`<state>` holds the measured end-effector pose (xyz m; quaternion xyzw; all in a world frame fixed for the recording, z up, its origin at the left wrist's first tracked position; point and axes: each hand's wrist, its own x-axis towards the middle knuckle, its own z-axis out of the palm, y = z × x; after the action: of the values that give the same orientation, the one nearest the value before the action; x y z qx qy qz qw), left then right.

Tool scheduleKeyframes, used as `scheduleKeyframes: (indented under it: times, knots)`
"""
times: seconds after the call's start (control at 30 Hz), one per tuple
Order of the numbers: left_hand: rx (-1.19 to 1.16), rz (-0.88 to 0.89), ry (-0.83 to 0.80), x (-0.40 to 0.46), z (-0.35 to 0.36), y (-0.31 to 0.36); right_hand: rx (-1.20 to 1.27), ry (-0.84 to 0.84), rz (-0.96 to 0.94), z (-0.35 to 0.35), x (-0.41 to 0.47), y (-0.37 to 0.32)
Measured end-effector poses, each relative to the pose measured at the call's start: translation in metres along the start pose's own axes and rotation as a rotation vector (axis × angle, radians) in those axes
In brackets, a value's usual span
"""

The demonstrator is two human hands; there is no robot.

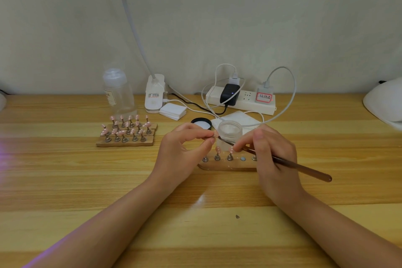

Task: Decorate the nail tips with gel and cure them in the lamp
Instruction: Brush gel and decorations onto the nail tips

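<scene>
While pinched, pink nail tip.

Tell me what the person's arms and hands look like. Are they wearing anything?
Both forearms are bare as far as the picture shows: no sleeves, gloves, watch, bracelets or rings in sight. The left hand and right hand have short, plain fingernails without any visible polish. A faint purple glow tints the left forearm near the bottom edge.

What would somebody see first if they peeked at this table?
Two hands in the middle: the left hand pinches a pink nail tip while the right hand touches it with a brown brush. Behind them stands an open jar; far left, wooden racks full of pink tips.
</scene>
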<state>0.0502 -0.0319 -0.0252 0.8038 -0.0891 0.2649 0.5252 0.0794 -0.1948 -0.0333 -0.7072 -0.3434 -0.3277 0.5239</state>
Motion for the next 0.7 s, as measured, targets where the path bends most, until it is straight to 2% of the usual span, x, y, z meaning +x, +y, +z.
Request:
scheduleKeyframes:
  times: [0.17, 0.47, 0.7]
  knots:
    - [-0.003, 0.003, -0.011, -0.0001, -0.0005, 0.0009, 0.038, 0.038, 0.000, -0.0012, 0.0004, 0.0001]
    - [0.019, 0.010, -0.008, -0.0001, 0.0000, 0.0008, -0.052, -0.051, 0.002, 0.0020, 0.0007, 0.0016]
    - [0.009, 0.010, -0.006, -0.0001, -0.0002, 0.0012, -0.009, -0.006, -0.001, -0.0002, 0.0001, 0.0002]
